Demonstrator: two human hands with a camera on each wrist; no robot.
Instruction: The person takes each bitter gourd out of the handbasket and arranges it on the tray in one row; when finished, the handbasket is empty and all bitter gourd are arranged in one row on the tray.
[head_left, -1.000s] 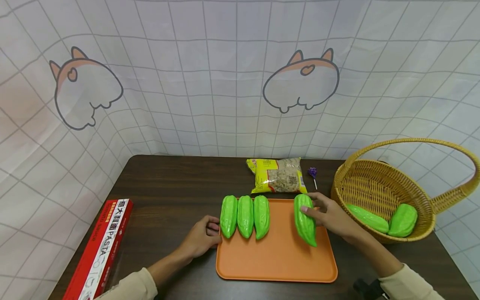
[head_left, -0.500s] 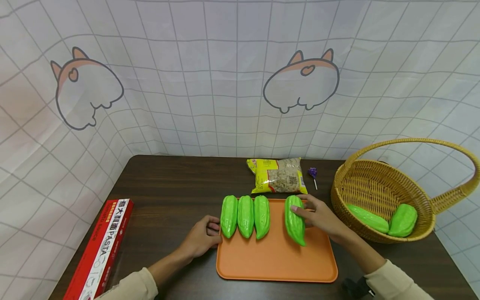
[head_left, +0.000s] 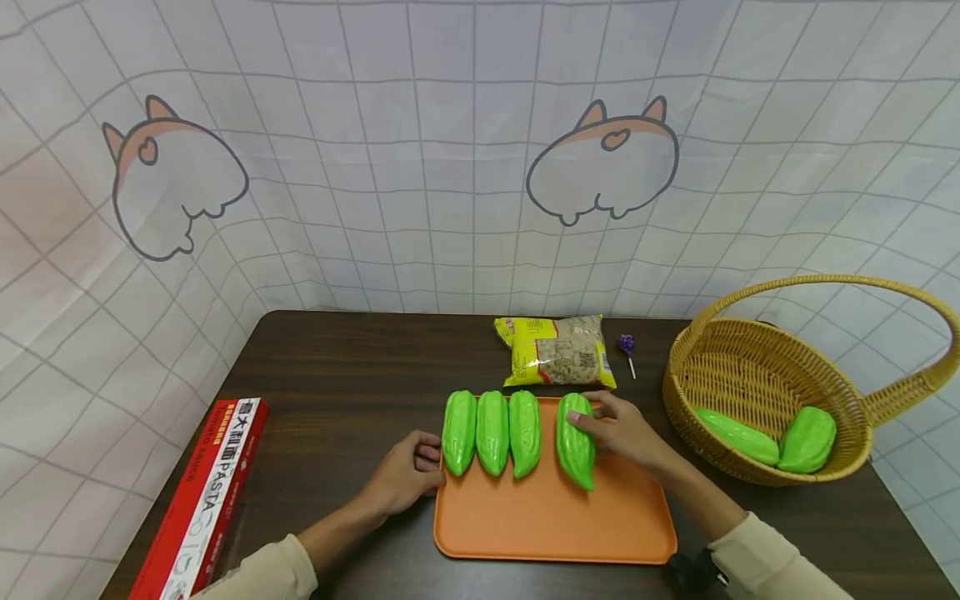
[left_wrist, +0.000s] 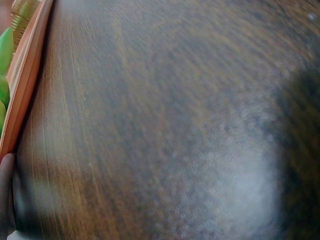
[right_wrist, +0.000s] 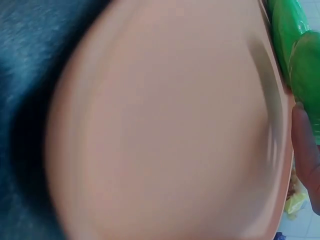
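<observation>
On an orange tray (head_left: 555,525), three glossy green bitter melons (head_left: 492,433) lie side by side along the left. My right hand (head_left: 618,429) grips another bitter melon (head_left: 575,442), thumb across its near face, over the tray just right of that row. This melon tilts slightly, its pointed end toward me. In the right wrist view, a finger (right_wrist: 305,145) touches the held melon (right_wrist: 307,75). My left hand (head_left: 405,475) holds the tray's left rim with curled fingers. The left wrist view shows only a bit of a finger (left_wrist: 7,190) against the tray's outer wall (left_wrist: 30,70).
A wicker basket (head_left: 750,358) with two more bitter melons (head_left: 806,440) stands at the right. Behind the tray lie a yellow snack bag (head_left: 555,350) and a purple lollipop (head_left: 626,346). A red pasta box (head_left: 202,500) lies on the dark table (head_left: 337,358) at the left.
My right hand has carried the gripped bitter melon leftward over the tray, closer to the row of three. The left hand stays at the tray's rim.
</observation>
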